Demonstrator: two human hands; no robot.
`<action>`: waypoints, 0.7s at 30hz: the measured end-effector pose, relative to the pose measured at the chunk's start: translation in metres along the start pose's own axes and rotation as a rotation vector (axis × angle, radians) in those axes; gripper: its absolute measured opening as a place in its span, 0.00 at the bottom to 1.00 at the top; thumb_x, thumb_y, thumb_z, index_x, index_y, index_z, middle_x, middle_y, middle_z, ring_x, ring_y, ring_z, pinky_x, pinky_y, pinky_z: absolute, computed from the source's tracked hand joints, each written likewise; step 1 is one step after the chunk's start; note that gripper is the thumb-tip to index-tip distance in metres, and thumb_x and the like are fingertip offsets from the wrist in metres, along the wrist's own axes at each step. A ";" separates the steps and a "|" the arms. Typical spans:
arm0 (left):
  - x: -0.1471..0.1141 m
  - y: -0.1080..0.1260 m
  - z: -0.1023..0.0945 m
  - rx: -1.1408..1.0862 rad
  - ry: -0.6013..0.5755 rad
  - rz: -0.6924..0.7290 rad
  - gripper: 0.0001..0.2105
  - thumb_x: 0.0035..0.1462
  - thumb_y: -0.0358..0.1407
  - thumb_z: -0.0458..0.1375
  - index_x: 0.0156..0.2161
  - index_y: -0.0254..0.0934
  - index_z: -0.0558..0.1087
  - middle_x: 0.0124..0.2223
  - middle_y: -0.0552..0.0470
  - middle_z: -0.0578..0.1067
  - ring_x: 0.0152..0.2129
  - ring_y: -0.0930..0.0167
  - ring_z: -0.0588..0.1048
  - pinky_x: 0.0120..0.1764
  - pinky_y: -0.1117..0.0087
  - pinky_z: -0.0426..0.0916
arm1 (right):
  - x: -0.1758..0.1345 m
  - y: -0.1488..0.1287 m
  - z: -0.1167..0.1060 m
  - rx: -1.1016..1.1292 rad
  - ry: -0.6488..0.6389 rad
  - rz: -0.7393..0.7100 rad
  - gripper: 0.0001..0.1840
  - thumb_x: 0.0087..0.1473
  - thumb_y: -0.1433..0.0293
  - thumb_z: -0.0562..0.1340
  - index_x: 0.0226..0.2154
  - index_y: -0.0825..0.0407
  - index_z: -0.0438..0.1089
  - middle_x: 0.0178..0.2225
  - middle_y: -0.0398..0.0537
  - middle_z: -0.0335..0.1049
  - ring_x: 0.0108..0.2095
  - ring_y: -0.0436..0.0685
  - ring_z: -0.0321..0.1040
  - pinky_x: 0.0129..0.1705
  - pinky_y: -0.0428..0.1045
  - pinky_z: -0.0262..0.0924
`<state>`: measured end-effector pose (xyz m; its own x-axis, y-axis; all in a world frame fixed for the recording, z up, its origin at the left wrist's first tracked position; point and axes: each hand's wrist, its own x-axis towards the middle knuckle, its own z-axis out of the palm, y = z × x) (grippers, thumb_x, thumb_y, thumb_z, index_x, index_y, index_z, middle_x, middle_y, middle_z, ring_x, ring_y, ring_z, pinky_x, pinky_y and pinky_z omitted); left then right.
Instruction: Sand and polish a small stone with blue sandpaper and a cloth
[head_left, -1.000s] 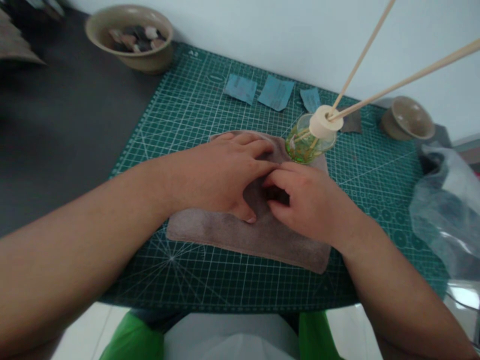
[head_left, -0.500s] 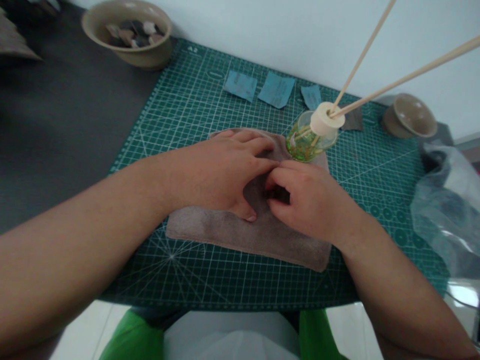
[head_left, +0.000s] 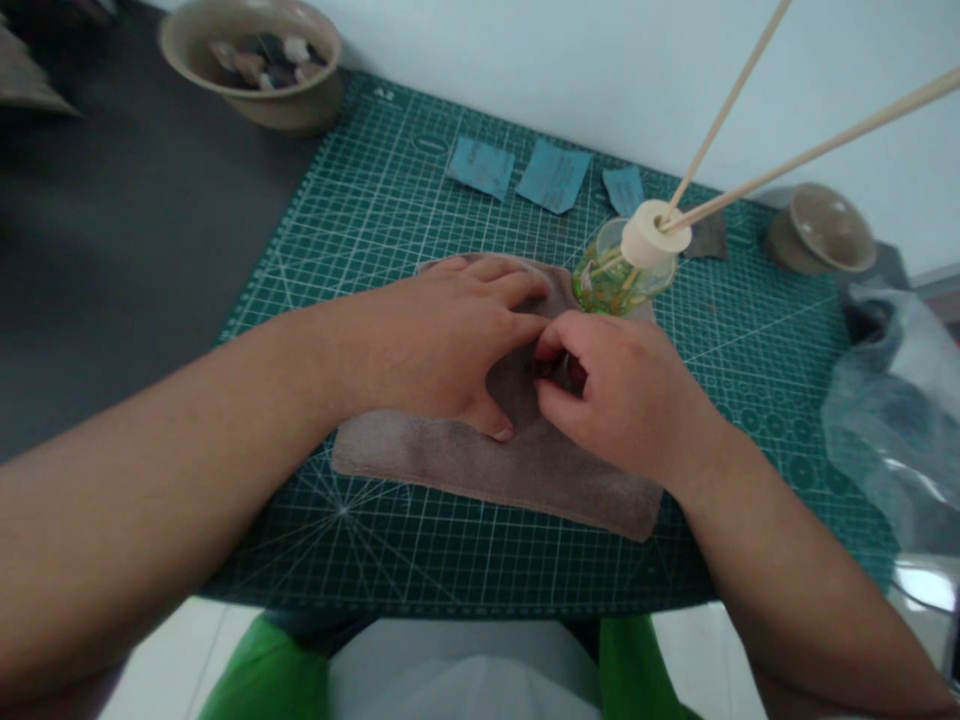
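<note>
A brownish-pink cloth [head_left: 495, 470] lies spread on the green cutting mat [head_left: 420, 560]. My left hand [head_left: 450, 340] rests flat on it, fingers and thumb apart. To its right, my right hand [head_left: 615, 390] is closed in a pinch just over the cloth, beside the left index fingertip. Whatever is between its thumb and fingers is small and dark, and I cannot make it out. Right behind that hand, a glass reed diffuser bottle [head_left: 611, 275] with green contents, a pale stopper and two thin sticks stands at the cloth's far edge.
Several blue paper packets [head_left: 555, 175] lie along the mat's back. A beige bowl [head_left: 300, 105] of stones stands at the back left, a smaller bowl [head_left: 810, 250] at the back right. A clear plastic bag [head_left: 892, 420] lies at the right edge.
My right hand has shifted slightly up, its thumb and fingers drawn closer together. My left hand stays in place on the cloth.
</note>
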<state>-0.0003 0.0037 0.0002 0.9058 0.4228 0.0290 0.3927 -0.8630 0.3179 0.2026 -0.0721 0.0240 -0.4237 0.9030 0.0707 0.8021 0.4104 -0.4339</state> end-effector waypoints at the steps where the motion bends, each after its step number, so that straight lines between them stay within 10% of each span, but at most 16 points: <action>1: 0.000 0.000 0.000 0.000 0.001 -0.005 0.41 0.47 0.57 0.71 0.65 0.46 0.70 0.74 0.44 0.60 0.71 0.46 0.57 0.70 0.46 0.55 | 0.000 0.000 0.000 0.001 0.000 -0.011 0.06 0.54 0.74 0.62 0.34 0.56 0.75 0.30 0.47 0.74 0.29 0.54 0.66 0.36 0.50 0.55; 21: 0.000 -0.001 0.001 0.073 -0.020 -0.003 0.44 0.46 0.60 0.69 0.66 0.45 0.69 0.72 0.40 0.62 0.70 0.43 0.58 0.68 0.43 0.56 | 0.000 0.004 -0.016 -0.113 -0.128 0.010 0.10 0.54 0.73 0.61 0.31 0.55 0.80 0.28 0.49 0.75 0.29 0.54 0.67 0.35 0.50 0.53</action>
<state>-0.0002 0.0046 -0.0012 0.9070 0.4210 0.0093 0.4058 -0.8797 0.2479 0.2126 -0.0688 0.0365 -0.4603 0.8863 -0.0512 0.8454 0.4200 -0.3301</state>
